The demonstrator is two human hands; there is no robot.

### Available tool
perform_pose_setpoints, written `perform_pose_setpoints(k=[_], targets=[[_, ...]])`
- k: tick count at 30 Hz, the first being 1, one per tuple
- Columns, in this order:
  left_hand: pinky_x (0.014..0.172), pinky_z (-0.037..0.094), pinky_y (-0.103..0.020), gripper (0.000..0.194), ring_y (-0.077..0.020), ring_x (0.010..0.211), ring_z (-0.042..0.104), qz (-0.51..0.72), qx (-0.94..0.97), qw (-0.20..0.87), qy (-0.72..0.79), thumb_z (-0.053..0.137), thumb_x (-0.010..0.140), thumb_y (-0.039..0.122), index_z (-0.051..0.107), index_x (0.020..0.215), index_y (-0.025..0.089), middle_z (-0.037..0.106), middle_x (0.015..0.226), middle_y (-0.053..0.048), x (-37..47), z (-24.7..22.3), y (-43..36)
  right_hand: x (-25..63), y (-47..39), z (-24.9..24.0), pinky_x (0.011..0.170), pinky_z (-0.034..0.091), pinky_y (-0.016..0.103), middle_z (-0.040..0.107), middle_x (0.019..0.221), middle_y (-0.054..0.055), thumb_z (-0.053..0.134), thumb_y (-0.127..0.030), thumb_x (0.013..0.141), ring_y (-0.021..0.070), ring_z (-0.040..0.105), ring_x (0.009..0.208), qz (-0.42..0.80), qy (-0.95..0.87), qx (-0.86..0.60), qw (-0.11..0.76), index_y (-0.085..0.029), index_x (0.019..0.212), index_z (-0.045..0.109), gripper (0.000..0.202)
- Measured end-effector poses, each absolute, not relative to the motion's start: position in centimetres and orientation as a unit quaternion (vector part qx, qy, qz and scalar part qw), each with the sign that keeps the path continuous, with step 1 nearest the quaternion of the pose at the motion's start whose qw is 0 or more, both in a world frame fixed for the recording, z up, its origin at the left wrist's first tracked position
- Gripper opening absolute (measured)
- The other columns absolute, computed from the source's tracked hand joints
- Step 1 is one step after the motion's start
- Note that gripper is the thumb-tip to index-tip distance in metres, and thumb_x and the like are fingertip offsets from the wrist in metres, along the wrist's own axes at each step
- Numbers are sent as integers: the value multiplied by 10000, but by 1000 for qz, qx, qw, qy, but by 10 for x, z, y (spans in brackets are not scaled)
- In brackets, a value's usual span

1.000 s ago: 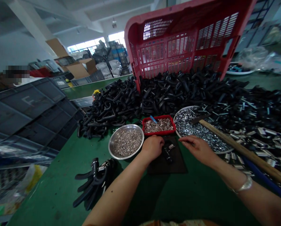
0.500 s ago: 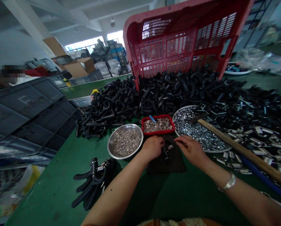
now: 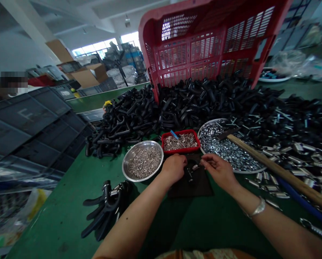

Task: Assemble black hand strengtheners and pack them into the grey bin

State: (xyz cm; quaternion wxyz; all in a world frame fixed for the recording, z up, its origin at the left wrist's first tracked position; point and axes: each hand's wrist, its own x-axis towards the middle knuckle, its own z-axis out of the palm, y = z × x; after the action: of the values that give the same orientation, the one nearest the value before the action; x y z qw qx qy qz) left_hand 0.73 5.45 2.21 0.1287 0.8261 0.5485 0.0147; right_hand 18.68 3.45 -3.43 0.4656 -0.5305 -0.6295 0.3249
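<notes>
My left hand [image 3: 175,168] has its fingers curled on a black plastic clamp [image 3: 190,177], which lies over a dark mat [image 3: 202,189]. A small silver coil spring [image 3: 195,167] sits at the clamp. To its right, my right hand [image 3: 219,169] is closed in a pinch at the spring's end; what lies between the fingertips is too small to make out. Just beyond the hands stand a red tray [image 3: 180,142] of small metal pins with a blue-handled tool in it, and a steel bowl [image 3: 143,160] of small metal rings.
Right of the tray, a round pan [image 3: 217,147] holds shiny metal parts, with a wooden-handled hammer [image 3: 258,153] across it. Loose springs [image 3: 296,162] lie further right. Black clamp parts [image 3: 188,104] heap before a tipped red crate [image 3: 204,50]. Several sprung clamps [image 3: 107,208] lie front left.
My right fingers have shifted slightly at the spring's end. My left hand stays on the clamp. The whole view has moved a little.
</notes>
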Motion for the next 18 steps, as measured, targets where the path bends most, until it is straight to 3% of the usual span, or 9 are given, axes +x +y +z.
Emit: perform_pose_setpoints(k=[8,14,18], targets=[[689,459,-292,265,-202,833,570,-46,824,47,563,335,829,79,564,952,133,557,928,-108,29,30,34,189,36,-39,698,492,310,626,846,44,491,-305,797,169,593,787,233,-693,-529,430,-201,866,573,149],[760,423,-245,218,-148,829,555,103,785,101,602,399,862,280,572,985,231,588,935,-32,14,-1,30,189,40,-37,716,474,322,625,805,41,488,-296,794,177,587,768,182,-716,-540,404,-202,828,571,130],[721,421,-275,242,-174,836,536,124,778,78,610,367,868,323,596,902,251,600,893,-27,12,-8,26,188,43,-40,706,476,298,622,811,34,485,-282,796,167,586,769,181,-719,-535,404,-202,827,564,116]])
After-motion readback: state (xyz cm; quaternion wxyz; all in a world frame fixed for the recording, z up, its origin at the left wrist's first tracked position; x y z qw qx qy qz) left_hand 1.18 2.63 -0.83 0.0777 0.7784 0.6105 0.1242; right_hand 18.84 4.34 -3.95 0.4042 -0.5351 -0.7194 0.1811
